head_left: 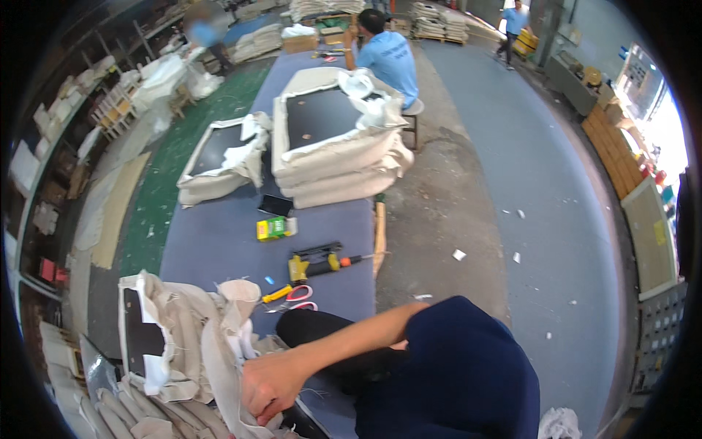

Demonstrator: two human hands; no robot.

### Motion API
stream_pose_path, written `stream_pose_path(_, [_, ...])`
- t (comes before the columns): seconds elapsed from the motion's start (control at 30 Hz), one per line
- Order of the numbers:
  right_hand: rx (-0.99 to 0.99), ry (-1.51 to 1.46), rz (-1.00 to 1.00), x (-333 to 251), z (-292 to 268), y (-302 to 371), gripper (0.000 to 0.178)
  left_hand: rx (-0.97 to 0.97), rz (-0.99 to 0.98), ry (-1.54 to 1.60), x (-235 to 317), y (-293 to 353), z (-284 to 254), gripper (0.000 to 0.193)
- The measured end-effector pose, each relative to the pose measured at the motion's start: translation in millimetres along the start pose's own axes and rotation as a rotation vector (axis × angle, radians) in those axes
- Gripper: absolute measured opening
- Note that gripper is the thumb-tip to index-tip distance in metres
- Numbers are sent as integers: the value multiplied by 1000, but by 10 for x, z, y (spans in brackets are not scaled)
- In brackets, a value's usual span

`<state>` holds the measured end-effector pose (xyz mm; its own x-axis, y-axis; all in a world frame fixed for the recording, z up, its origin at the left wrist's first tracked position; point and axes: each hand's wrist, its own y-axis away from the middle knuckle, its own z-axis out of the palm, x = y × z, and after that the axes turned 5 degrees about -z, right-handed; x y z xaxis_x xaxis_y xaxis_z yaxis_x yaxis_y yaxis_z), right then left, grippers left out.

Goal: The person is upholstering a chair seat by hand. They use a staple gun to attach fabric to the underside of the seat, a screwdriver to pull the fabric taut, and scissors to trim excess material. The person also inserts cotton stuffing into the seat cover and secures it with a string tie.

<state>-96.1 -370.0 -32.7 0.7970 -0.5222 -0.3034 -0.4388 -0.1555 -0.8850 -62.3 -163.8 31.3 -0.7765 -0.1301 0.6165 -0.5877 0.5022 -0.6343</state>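
Note:
My right hand point(274, 382) reaches across from a navy sleeve, its fingers curled closed on cream fabric point(232, 366). That fabric wraps an upholstered panel point(189, 340) with a black underside point(143, 333), which stands tilted at the lower left. My left hand does not show. On the blue-grey table just beyond lie scissors point(300, 294) with red-and-white handles and a yellow-handled tool point(276, 295). Farther up, a yellow-and-black staple gun point(311, 265) rests on its side with an orange fitting at its end.
Beyond the staple gun are a green-and-yellow box point(272, 229) and a black phone point(276, 205). Stacked cream upholstered panels point(340, 164) and a smaller one point(223, 161) occupy the far table. A co-worker in light blue point(391, 62) sits at the table's right; another person point(514, 25) walks farther off.

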Motion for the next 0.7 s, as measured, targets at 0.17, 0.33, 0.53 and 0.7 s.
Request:
stream_pose_path(0.17, [53,270,52,16,-282,176,29,-63,-58,-14,-74,-245,-29,38])
stream_pose_path(0.33, [199,398,618,48,-889,1062,23,84,-95,-67,-335,-140,-237,43])
stream_pose_path(0.53, [39,625,1318,535,-544,3511,30,259,-99,-182,-358,193,-345,67])
stream_pose_path(0.7, [241,213,1473,674,-804,4234,23,170,-245,61,-611,495,-471,95])
